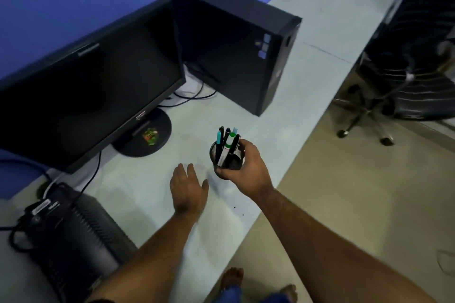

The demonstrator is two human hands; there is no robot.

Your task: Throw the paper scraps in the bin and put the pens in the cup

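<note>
My right hand (248,167) grips a black mesh cup (227,158) just above the pale desk (147,192), near its front edge. Several pens (227,142) stand in the cup, among them a teal one, dark ones and a white marker with a green cap. My left hand (188,189) lies flat with fingers spread on the desk, just left of the cup, holding nothing. No paper scraps or bin show in the frame.
A black monitor (86,96) on a round stand (145,135) fills the left. A black computer tower (231,44) stands behind the cup. A black box with cables (71,229) sits at the lower left. An office chair (406,76) is on the floor at right.
</note>
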